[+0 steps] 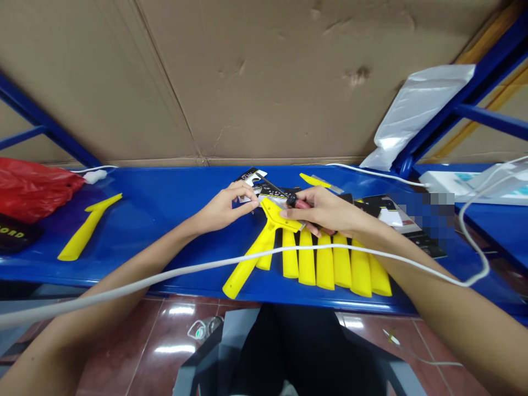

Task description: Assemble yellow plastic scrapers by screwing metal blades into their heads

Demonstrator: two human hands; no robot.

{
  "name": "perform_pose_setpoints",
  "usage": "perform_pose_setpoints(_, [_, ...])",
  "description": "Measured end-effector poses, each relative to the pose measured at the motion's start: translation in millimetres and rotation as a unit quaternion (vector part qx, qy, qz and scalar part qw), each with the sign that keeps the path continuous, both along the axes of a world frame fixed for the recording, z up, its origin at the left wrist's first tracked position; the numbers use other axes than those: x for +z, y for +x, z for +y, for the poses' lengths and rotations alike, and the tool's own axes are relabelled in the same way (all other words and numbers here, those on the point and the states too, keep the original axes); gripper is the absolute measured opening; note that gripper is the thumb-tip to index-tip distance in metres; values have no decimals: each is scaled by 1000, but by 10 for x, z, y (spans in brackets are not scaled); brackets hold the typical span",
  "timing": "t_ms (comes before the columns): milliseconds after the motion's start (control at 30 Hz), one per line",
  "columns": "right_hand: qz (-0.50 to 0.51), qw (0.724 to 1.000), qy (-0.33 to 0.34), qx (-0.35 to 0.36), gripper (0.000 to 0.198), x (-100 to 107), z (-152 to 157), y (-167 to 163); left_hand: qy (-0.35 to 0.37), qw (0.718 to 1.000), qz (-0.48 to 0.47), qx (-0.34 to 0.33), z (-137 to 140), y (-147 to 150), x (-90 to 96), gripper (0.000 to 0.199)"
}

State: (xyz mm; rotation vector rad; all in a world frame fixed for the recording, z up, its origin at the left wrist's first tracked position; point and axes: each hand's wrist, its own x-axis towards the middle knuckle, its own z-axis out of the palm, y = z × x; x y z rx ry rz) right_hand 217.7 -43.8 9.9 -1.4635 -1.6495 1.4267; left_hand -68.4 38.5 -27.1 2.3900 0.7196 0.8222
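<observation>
- White cable (206, 265) crosses nearest the camera, in front of both forearms.
- Right hand (324, 208): closed around a screwdriver (292, 200), thumb on a yellow scraper (263, 237).
- Left hand (235, 204): thumb and forefinger close together at the scraper's left corner; whether they pinch it cannot be told.
- Scraper position: between the hands, handle angled toward the wearer, above the bench (165, 187).
- Yellow handles (324, 269): side by side, nearer the wearer than the right hand.

The right hand (325, 210) grips a red-and-black-handled metal screwdriver (302, 203) beside a yellow Y-shaped plastic tool (277, 218); the left hand (226, 207) is at the tool's left tip.
</observation>
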Motion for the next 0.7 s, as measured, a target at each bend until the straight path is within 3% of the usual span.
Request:
perform_pose_setpoints(133, [7, 1000, -5, -7, 74, 1, -7, -17, 86, 992, -82, 33, -195, 78, 35, 14])
perform_pose_setpoints(300, [38, 999, -29, -10, 76, -4, -32, -75, 200, 977, -76, -12, -418, 179, 22, 4])
perform_pose_setpoints(467, [63, 996, -57, -18, 70, -6, -44, -159, 181, 982, -40, -38, -510, 235, 1, 5])
perform_pose_setpoints(700, [62, 997, -37, -11, 59, -24, -29, -156, 184, 977, -65, -89, -510, 226, 48, 13])
